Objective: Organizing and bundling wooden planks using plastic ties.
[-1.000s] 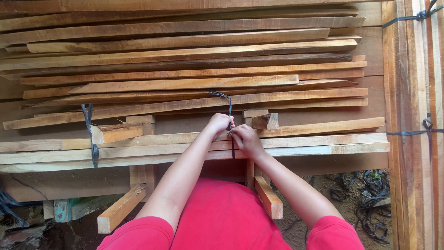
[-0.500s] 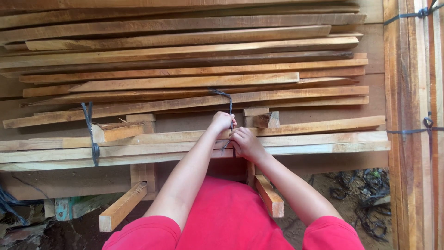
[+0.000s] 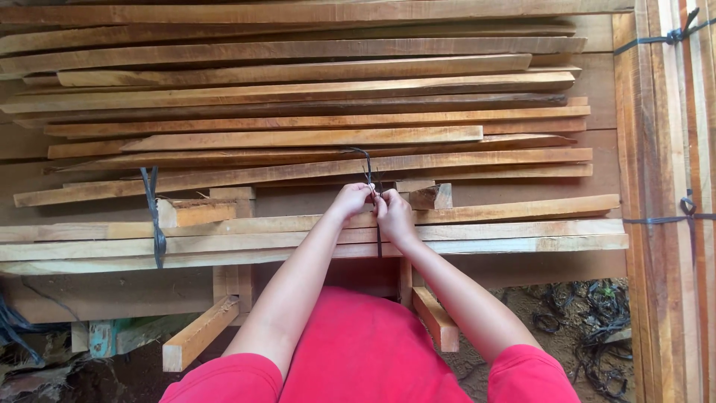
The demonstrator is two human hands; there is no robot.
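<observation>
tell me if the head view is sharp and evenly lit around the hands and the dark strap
Head view: soft even daylight, no glare; left hand, right hand and dark strap look reasonably sharp; wooden slats show clear grain; the ground under the bench at lower right sits in deep shadow.

On my feed: short red sleeves, red top and red bottoms below my hands (image 3: 373, 207), forearms bare, no gloves.

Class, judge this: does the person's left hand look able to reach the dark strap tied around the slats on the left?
Probably yes: the left hand is on the strap at the middle, and nothing blocks the way to the tied strap.
</observation>
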